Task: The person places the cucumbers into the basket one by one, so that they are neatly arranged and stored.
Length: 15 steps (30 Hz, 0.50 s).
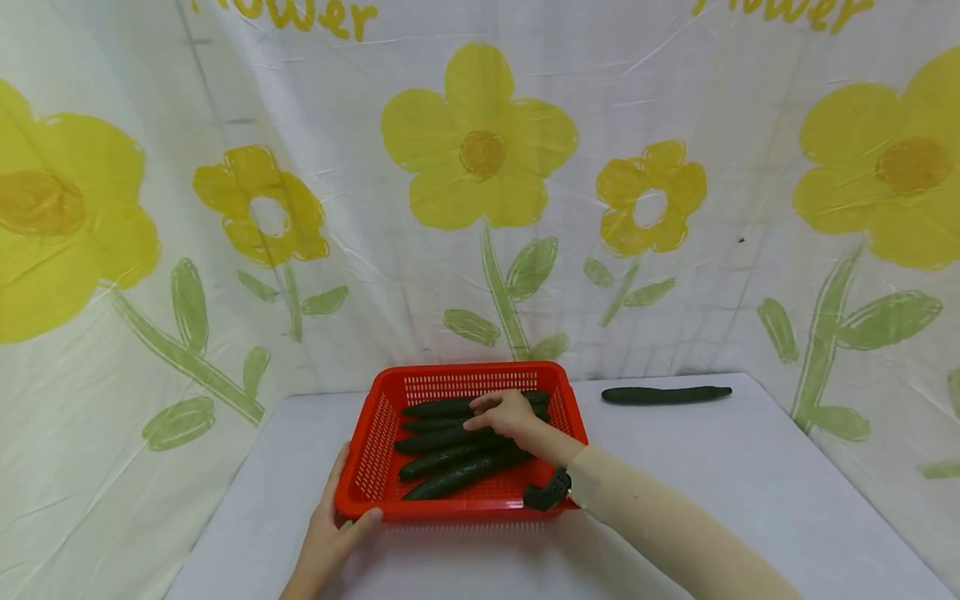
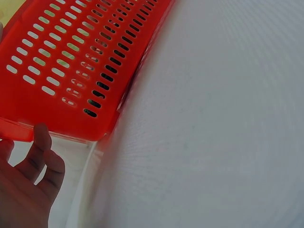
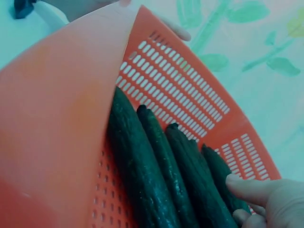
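Observation:
A red plastic basket (image 1: 461, 506) with slotted walls stands on the white table, holding several dark green cucumbers (image 1: 461, 477) side by side. At its front left corner my left hand (image 1: 330, 521) grips the rim, thumb on the front edge. The left wrist view shows curled fingers (image 2: 42, 149) by the basket's red rim. Over the rear cucumbers is my right hand (image 1: 510, 415), its thumb and fingers apart. In the right wrist view its thumb (image 3: 249, 189) overlaps the rearmost cucumber (image 3: 219, 168); whether it touches is hard to tell.
A single cucumber (image 1: 666, 395) lies on the white table (image 1: 675, 467) to the right of the basket, near the back edge. Behind the table hangs a white curtain (image 1: 360, 283) printed with yellow flowers. A black device (image 1: 549, 492) sits at the right wrist, above the basket's front right corner.

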Motion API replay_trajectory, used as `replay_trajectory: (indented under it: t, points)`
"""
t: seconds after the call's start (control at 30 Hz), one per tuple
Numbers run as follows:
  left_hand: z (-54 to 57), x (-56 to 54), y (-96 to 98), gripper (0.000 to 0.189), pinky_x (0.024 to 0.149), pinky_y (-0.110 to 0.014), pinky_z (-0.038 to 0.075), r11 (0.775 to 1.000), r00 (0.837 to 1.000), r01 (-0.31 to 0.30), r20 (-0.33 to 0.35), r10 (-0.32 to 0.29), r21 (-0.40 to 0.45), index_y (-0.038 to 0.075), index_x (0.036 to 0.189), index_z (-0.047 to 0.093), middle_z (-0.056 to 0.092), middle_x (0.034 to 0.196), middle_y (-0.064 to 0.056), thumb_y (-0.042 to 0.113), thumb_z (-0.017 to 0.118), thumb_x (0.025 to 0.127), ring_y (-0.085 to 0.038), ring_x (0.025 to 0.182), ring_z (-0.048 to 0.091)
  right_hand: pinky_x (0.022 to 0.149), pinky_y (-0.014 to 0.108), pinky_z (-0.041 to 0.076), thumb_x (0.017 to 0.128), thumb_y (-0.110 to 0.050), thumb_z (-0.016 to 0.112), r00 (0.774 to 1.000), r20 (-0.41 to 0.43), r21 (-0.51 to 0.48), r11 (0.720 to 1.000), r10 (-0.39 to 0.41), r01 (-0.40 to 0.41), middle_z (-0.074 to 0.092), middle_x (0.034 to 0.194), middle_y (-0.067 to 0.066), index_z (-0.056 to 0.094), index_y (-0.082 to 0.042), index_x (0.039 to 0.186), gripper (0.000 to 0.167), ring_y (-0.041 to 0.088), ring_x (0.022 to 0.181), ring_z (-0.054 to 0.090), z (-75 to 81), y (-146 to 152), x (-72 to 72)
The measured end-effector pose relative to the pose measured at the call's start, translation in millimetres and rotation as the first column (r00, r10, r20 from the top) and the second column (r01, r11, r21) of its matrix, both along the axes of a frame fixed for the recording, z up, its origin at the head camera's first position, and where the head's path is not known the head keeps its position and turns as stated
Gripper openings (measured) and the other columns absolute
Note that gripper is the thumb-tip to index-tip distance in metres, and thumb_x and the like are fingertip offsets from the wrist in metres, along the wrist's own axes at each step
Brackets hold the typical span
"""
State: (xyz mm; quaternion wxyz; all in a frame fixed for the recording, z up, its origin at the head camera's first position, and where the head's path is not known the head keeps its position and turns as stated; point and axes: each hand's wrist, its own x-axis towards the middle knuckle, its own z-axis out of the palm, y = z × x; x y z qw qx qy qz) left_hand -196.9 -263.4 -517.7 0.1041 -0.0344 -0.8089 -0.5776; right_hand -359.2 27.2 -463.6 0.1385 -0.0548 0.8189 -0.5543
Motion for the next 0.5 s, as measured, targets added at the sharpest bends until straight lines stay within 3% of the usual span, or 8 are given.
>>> replay_trajectory:
  t: [0.1, 0.23, 0.4, 0.5]
  points:
    - [-0.4, -0.7, -0.1, 0.101, 0.095, -0.019, 0.051, 1.0, 1.0, 0.0, 0.0, 0.0, 0.005, 0.034, 0.171, 0.014, 0.026, 0.174, -0.011, 0.013, 0.076, 0.095, 0.0, 0.13, 0.054, 0.073, 0.03, 0.052, 0.083, -0.021, 0.092, 1.0, -0.008, -0.008, 1.0, 0.006, -0.006, 0.076, 0.116, 0.004, 0.079, -0.01, 0.123, 0.043, 0.017, 0.092, 0.064, 1.3, 0.3, -0.3]
    - [-1.0, -0.9, -0.8, 0.101, 0.095, -0.019, 0.051, 1.0, 1.0, 0.001, 0.007, -0.001, 0.016, 0.035, 0.171, 0.015, 0.026, 0.174, -0.011, 0.012, 0.077, 0.095, 0.001, 0.129, 0.054, 0.079, 0.034, 0.056, 0.083, -0.021, 0.092, 1.0, -0.017, -0.019, 1.0, 0.012, -0.012, 0.076, 0.116, 0.004, 0.079, -0.009, 0.124, 0.044, 0.02, 0.1, 0.067, 2.4, 0.3, 0.2]
    - [0.1, -0.4, -1.0, 0.101, 0.093, -0.019, 0.052, 1.0, 1.0, -0.004, 0.023, 0.004, 0.017, 0.038, 0.17, 0.014, 0.026, 0.174, -0.01, 0.013, 0.077, 0.095, 0.002, 0.129, 0.053, 0.077, 0.032, 0.056, 0.084, -0.021, 0.092, 0.999, -0.027, -0.028, 0.999, 0.022, -0.022, 0.075, 0.119, 0.007, 0.079, -0.008, 0.125, 0.045, 0.02, 0.098, 0.067, 3.1, -0.2, 0.7]
    - [0.1, -0.3, -1.2, 0.101, 0.093, -0.019, 0.052, 1.0, 1.0, -0.001, 0.02, 0.001, 0.014, 0.038, 0.171, 0.014, 0.026, 0.174, -0.01, 0.013, 0.077, 0.095, 0.001, 0.129, 0.053, 0.071, 0.029, 0.05, 0.085, -0.021, 0.091, 0.999, -0.015, -0.051, 0.998, 0.029, -0.03, 0.075, 0.118, 0.005, 0.078, -0.008, 0.126, 0.045, 0.015, 0.085, 0.061, 6.4, 0.2, 1.1]
